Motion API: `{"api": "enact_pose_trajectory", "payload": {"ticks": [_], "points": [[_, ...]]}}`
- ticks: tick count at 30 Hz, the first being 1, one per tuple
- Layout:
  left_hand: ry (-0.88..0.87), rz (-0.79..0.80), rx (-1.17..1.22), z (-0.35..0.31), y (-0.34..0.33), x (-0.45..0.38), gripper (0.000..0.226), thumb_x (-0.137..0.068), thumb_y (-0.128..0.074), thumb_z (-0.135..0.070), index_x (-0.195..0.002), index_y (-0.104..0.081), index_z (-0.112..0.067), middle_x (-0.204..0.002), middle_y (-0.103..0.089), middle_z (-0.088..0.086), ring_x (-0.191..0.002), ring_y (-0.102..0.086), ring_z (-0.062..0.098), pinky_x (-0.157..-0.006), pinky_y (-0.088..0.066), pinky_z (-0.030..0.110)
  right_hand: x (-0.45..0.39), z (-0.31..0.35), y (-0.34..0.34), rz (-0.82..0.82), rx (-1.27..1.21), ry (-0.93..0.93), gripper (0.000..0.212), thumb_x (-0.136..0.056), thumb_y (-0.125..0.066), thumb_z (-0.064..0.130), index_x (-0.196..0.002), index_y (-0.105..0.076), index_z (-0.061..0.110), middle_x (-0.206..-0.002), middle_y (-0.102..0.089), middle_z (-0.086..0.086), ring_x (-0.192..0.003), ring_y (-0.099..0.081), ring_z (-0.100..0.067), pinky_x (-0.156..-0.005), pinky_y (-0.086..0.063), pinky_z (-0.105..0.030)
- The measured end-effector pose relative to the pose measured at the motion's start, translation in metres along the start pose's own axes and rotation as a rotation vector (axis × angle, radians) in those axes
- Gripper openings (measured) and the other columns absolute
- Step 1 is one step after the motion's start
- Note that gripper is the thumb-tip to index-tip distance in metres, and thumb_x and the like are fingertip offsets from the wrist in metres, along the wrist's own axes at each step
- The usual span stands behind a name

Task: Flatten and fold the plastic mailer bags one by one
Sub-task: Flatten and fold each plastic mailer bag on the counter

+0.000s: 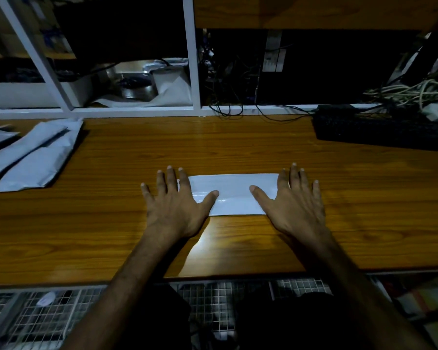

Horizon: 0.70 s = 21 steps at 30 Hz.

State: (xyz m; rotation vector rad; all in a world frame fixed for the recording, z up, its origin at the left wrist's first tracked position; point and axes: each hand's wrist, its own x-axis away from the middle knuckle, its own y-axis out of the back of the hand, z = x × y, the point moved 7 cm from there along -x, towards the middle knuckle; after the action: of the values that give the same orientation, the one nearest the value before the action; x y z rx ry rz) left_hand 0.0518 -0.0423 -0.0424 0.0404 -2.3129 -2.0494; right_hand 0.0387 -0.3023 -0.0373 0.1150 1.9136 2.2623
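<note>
The folded mailer bag (234, 194) lies flat on the wooden table (238, 147), pinned at each end by the left hand (173, 200) and right hand (292, 199), fingers straight and spread, likely to set its crease. Bare wood lies beyond the fingertips; a finished stack (33, 157) sits far left.
</note>
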Motion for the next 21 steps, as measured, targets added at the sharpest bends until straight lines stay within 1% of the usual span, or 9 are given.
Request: {"api": "enact_pose_trajectory", "payload": {"ticks": [3,7,10,13,17,19,21], "points": [[-0.005,0.014,-0.001,0.010,0.003,0.002,0.099,-0.089,0.000,-0.086,-0.165,0.013,-0.024,-0.172,0.017,0.011,-0.158,0.019,0.032,-0.122,0.011,0.067,0.001,-0.005,0.002,0.001,0.002,0.004,0.095,-0.094,-0.006,0.084,-0.166,-0.008,0.021,-0.173,0.008,-0.010,-0.160,0.007,-0.027,-0.127,0.006,-0.053],[-0.042,0.021,-0.007,0.021,0.008,0.004,0.081,-0.098,-0.001,-0.073,-0.164,0.015,-0.029,-0.172,0.017,0.010,-0.158,0.019,0.032,-0.121,0.012,0.067,0.001,-0.015,0.004,0.010,0.014,0.016,0.071,-0.104,-0.008,0.065,-0.166,-0.008,0.029,-0.173,0.005,-0.009,-0.160,0.005,-0.027,-0.127,0.005,-0.054],[-0.066,0.033,-0.018,0.028,0.009,0.002,0.071,-0.103,-0.002,-0.064,-0.164,0.013,-0.031,-0.172,0.016,0.008,-0.158,0.019,0.033,-0.121,0.012,0.067,0.000,-0.024,0.006,0.000,0.025,0.027,0.061,-0.109,-0.010,0.053,-0.165,-0.010,0.031,-0.173,0.000,-0.008,-0.160,0.001,-0.028,-0.127,0.001,-0.054],[-0.069,0.021,-0.033,0.035,0.011,0.002,0.066,-0.106,-0.003,-0.058,-0.165,0.007,-0.031,-0.173,0.013,0.008,-0.158,0.016,0.034,-0.121,0.008,0.068,-0.001,-0.032,0.009,-0.009,0.030,0.043,0.058,-0.110,-0.014,0.047,-0.165,-0.013,0.030,-0.173,-0.005,-0.009,-0.160,-0.003,-0.029,-0.128,-0.004,-0.054],[-0.088,-0.006,-0.046,0.041,0.015,0.006,0.064,-0.108,-0.008,-0.055,-0.166,-0.002,-0.029,-0.174,0.008,0.009,-0.159,0.011,0.035,-0.122,0.002,0.068,0.000,-0.038,0.014,-0.010,0.005,0.074,0.055,-0.111,-0.019,0.042,-0.165,-0.018,0.027,-0.172,-0.012,-0.009,-0.159,-0.008,-0.028,-0.127,-0.007,-0.055],[-0.090,-0.035,-0.052,0.044,0.019,0.009,0.063,-0.108,-0.013,-0.054,-0.165,-0.012,-0.027,-0.174,0.001,0.010,-0.159,0.005,0.036,-0.123,-0.003,0.067,0.001,-0.041,0.018,-0.021,-0.033,0.073,0.054,-0.112,-0.023,0.040,-0.163,-0.025,0.023,-0.172,-0.017,-0.009,-0.159,-0.012,-0.027,-0.127,-0.008,-0.053],[-0.085,-0.088,-0.036,0.046,0.025,0.013,0.062,-0.108,-0.020,-0.054,-0.162,-0.026,-0.025,-0.173,-0.011,0.010,-0.159,-0.005,0.037,-0.124,-0.010,0.066,0.003,-0.043,0.022,-0.055,-0.071,0.063,0.052,-0.112,-0.029,0.037,-0.160,-0.034,0.019,-0.170,-0.023,-0.010,-0.158,-0.018,-0.027,-0.126,-0.010,-0.052]]}}
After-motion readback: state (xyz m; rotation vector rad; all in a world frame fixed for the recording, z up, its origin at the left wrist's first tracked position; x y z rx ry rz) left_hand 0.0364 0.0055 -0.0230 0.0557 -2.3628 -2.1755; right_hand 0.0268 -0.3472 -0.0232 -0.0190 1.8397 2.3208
